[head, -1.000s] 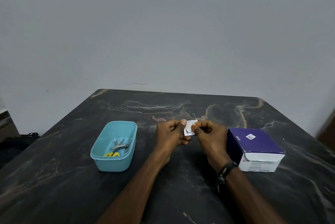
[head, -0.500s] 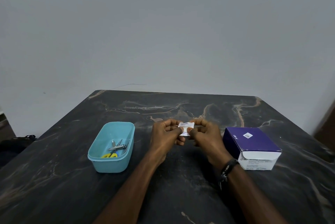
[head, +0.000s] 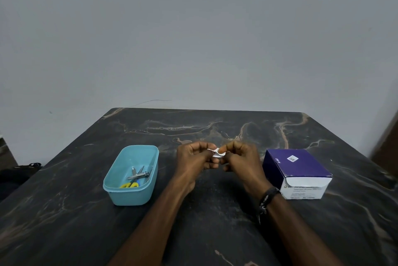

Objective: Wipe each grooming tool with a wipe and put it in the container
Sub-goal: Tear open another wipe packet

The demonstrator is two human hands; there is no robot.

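A small white wipe packet [head: 218, 153] hangs above the middle of the dark marble table, pinched at its left edge by my left hand [head: 195, 159] and at its right edge by my right hand [head: 240, 159]. Fingers hide most of the packet. To the left stands a light blue plastic container [head: 120, 174]. Inside it lie yellow-handled scissors [head: 131, 184] and a metal nail clipper [head: 140, 175].
A purple and white box of alcohol wipes [head: 296, 172] sits right of my right hand. The dark marble table [head: 64, 222] ends at a grey wall behind. A black object [head: 19, 172] lies beyond the table's left edge.
Both hands stayed together on the packet. The packet now looks more crumpled and narrower between the fingertips than a second ago.
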